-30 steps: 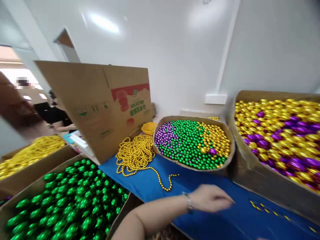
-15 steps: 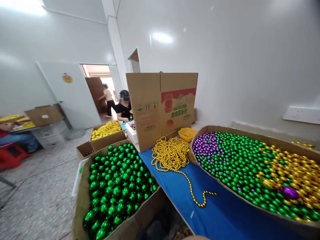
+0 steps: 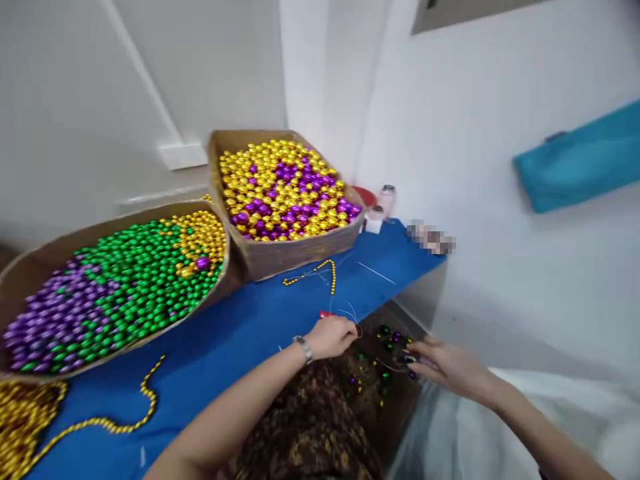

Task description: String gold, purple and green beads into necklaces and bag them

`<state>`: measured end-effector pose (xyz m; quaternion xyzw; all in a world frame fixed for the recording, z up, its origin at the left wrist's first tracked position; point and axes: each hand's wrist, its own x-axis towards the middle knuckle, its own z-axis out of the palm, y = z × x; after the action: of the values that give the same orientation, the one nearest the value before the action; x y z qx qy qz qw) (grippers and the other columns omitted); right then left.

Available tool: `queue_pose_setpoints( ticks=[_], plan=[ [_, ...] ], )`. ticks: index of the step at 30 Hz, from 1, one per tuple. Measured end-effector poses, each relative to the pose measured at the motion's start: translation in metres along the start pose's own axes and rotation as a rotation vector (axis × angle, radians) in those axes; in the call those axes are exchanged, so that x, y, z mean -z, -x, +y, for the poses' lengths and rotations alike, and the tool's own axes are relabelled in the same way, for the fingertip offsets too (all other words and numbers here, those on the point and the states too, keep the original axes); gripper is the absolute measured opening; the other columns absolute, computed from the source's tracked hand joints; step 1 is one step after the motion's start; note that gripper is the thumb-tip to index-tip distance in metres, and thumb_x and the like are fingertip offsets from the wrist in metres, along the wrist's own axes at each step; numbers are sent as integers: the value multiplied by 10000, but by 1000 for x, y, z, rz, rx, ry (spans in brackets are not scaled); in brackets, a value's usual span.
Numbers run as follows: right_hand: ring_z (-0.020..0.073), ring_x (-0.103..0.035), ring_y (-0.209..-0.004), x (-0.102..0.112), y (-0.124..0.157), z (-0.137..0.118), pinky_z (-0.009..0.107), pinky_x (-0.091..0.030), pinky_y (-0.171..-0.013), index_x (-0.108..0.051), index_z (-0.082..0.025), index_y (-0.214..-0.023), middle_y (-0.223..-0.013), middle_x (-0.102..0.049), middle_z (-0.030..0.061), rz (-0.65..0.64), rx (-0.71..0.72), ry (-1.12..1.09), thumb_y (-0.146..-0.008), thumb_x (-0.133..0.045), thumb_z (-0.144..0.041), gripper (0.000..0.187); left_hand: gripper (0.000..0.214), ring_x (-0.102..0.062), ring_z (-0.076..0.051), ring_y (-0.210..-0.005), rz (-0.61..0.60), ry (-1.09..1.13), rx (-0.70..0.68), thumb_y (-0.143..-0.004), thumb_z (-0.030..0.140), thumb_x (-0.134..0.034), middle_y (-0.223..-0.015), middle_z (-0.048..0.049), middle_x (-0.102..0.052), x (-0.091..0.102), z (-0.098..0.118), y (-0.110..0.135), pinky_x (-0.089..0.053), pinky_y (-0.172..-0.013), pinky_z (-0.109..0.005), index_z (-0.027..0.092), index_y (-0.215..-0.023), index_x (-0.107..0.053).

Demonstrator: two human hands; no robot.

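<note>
Right, closest to us there's dark patterned clothing (image 3: 305,427) between the forearms, and beside the right arm a pale, crumpled sheet (image 3: 480,430). Now the hands: the left hand (image 3: 334,335), a band (image 3: 303,349) round its wrist, is closed at the desk's front edge, fingertips together, though whatever they pinch is too small to make out. Fine pale threads (image 3: 350,309) curl up just beside it, and a red scrap (image 3: 326,314) lies at its knuckles. Across from it, the right hand (image 3: 445,363) is closed on a small dark object (image 3: 407,359), too blurred to name. Between and below the two hands, green, purple and gold beads (image 3: 386,376) sit scattered; whether they're strung, I can't tell.

Up onto the blue-covered desk (image 3: 225,340): a long gold strand (image 3: 150,400) snakes out of a gold bead heap (image 3: 25,420) on the left, while a short gold strand (image 3: 333,275) lies bent beyond the left hand, near the big cartons. One carton (image 3: 50,257) brims with purple, green and gold beads; behind it, another (image 3: 295,257) holds gold and purple. Further back, a pale bottle (image 3: 387,200) stands by a white box (image 3: 373,223), and a turquoise item (image 3: 580,160) shows against the white wall (image 3: 450,100).
</note>
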<state>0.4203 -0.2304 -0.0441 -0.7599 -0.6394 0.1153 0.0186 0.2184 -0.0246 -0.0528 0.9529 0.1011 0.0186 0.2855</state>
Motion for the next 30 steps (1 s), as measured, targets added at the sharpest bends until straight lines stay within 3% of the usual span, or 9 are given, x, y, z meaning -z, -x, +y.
queue_pose_setpoints(
  ticks=[5, 10, 22, 26, 30],
  plan=[
    [189, -634, -873, 13, -26, -26, 262, -462, -698, -568, -241, -1145, -992, -651, 59, 9, 75, -34, -928, -359, -410, 346, 217, -613, -167, -821, 6, -53, 16, -870, 249, -434, -876, -35, -672, 3, 1, 3, -439, -729, -246, 210, -855, -646],
    [176, -630, -787, 12, -38, -50, 237, -427, -641, -592, -266, -1076, -892, -650, 40, 16, 136, -26, -912, -396, -421, 299, 212, -609, -164, -813, 9, -71, 23, -862, 248, -436, -841, -23, -667, 2, 5, 3, -428, -720, -238, 220, -854, -646],
    [162, -626, -745, -6, -55, -56, 221, -407, -597, -627, -258, -956, -832, -642, 26, 30, 154, 22, -937, -347, -405, 317, 215, -605, -157, -800, 41, -27, 29, -835, 191, -440, -823, -16, -671, 4, 9, 3, -420, -719, -230, 222, -834, -652],
    [156, -611, -818, 0, -69, -43, 221, -422, -636, -582, -286, -1107, -937, -617, 37, 61, 130, 42, -943, -334, -417, 325, 206, -612, -157, -770, 134, 0, 104, -844, 238, -451, -813, -1, -687, 12, 5, 11, -409, -703, -235, 234, -809, -655],
    [172, -582, -898, 1, -103, -38, 275, -444, -728, -575, -258, -1133, -1038, -568, 61, 95, 109, 83, -939, -374, -414, 320, 240, -573, -140, -622, 347, 142, 240, -853, 339, -461, -677, 14, -653, 35, -11, 29, -397, -613, -229, 217, -774, -653]
  ],
)
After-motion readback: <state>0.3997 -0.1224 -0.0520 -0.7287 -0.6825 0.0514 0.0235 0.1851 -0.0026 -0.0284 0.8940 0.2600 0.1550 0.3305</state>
